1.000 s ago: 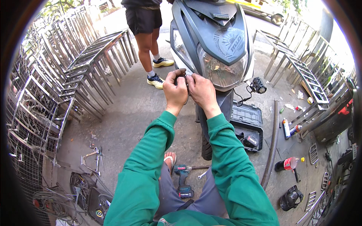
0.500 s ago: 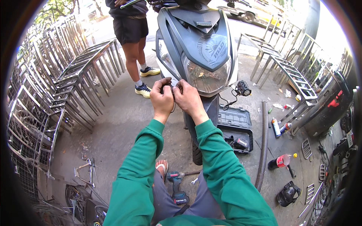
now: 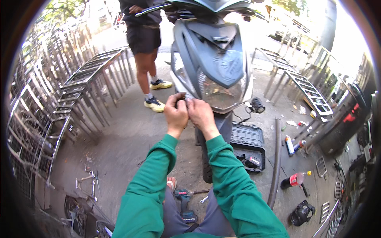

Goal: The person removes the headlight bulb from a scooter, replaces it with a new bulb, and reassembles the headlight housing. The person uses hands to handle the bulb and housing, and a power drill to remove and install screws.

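My left hand [image 3: 176, 116] and my right hand [image 3: 201, 116] meet fingertip to fingertip, both closed in a pinch. What they pinch is small and mostly hidden by the fingers, so I cannot make it out. They are just in front of the lower left front of a grey motor scooter [image 3: 198, 53], beside its headlight [image 3: 223, 94]. A small black auxiliary light [image 3: 257, 105] hangs on a cable at the headlight's right. Between my legs a teal and black cordless impact wrench [image 3: 185, 203] lies on the ground, with a spanner [image 3: 204, 199] near it.
A person in dark shorts [image 3: 143, 41] stands by the scooter's left side. Metal frames [image 3: 85, 73] line the left; more [image 3: 307, 89] stand at right. An open toolbox [image 3: 247, 137], a long tube [image 3: 274, 166], spray cans [image 3: 289, 145] and a bottle [image 3: 295, 179] are right of the wheel.
The view has shifted, so the scooter and floor items appear lower. My hands stay pinched together near the headlight, the fingers slightly rearranged. The standing person's hand now shows near the handlebar lever.
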`<state>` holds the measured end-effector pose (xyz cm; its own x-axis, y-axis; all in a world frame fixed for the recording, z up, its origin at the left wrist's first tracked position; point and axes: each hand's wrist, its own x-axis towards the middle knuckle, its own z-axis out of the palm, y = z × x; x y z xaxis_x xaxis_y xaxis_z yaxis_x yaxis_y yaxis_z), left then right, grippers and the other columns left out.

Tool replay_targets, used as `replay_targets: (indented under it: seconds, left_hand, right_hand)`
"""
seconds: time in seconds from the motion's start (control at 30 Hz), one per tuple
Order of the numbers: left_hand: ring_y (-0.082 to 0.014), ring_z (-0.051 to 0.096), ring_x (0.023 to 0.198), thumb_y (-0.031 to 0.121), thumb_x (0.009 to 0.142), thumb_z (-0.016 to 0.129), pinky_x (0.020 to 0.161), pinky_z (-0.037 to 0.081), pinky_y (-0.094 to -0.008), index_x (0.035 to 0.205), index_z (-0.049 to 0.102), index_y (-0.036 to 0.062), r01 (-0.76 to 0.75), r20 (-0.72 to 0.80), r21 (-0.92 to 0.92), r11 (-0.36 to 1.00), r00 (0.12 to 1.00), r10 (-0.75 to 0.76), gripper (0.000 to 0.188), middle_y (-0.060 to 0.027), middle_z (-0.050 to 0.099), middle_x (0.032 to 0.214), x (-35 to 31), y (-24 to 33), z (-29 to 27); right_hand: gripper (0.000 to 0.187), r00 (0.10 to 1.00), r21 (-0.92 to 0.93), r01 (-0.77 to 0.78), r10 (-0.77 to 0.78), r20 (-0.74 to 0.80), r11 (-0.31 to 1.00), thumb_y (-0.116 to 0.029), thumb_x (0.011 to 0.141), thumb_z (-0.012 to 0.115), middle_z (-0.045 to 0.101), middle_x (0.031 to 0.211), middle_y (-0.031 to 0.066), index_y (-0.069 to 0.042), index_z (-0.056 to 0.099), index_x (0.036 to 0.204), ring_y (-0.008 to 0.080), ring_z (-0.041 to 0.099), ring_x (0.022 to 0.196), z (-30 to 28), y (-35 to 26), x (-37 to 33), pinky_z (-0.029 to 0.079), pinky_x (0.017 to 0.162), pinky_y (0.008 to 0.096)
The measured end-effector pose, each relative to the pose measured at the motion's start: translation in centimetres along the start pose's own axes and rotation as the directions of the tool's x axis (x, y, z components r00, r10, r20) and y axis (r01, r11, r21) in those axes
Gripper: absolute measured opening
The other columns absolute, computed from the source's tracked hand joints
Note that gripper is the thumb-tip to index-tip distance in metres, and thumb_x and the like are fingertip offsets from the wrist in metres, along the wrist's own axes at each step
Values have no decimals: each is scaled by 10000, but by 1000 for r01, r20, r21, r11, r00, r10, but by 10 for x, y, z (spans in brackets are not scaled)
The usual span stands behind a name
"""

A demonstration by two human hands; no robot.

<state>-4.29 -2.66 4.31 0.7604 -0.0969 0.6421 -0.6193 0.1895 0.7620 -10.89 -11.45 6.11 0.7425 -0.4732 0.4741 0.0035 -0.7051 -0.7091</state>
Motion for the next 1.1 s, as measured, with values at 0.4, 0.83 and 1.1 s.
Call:
replay_targets:
  seconds: [0.4, 0.83, 1.1]
  left_hand:
    - [-207, 682, 936, 6, 899, 485, 866, 538, -332, 1114, 713, -61, 5, 62, -46, 999, 998, -2, 321, -143, 729, 1024, 1, -9, -1]
    - [-263, 696, 940, 21, 888, 497, 896, 539, -358, 1061, 728, -58, -72, 25, -30, 997, 997, 72, 299, -165, 725, 1013, 0, -10, -1]
    - [-163, 666, 949, 25, 917, 441, 877, 524, -301, 1112, 726, -71, 69, 71, -96, 993, 996, -63, 359, -106, 730, 1021, 0, 1, -2]
  right_hand:
    - [280, 992, 143, 128, -125, -32, 981, -246, 1007, 511, 691, 904, 287, 8, 629, 1016, 499, 662, 882, -3, 10, -3, 526, 788, 568]
    - [459, 1000, 67, -26, 25, 9, 997, -342, 1064, 477, 691, 935, 293, 36, 709, 943, 495, 663, 925, -5, 3, 0, 532, 794, 532]
    - [280, 996, 156, -9, -5, 92, 988, -236, 1041, 516, 679, 975, 306, 26, 613, 1056, 513, 639, 961, -15, 3, -5, 502, 808, 527]
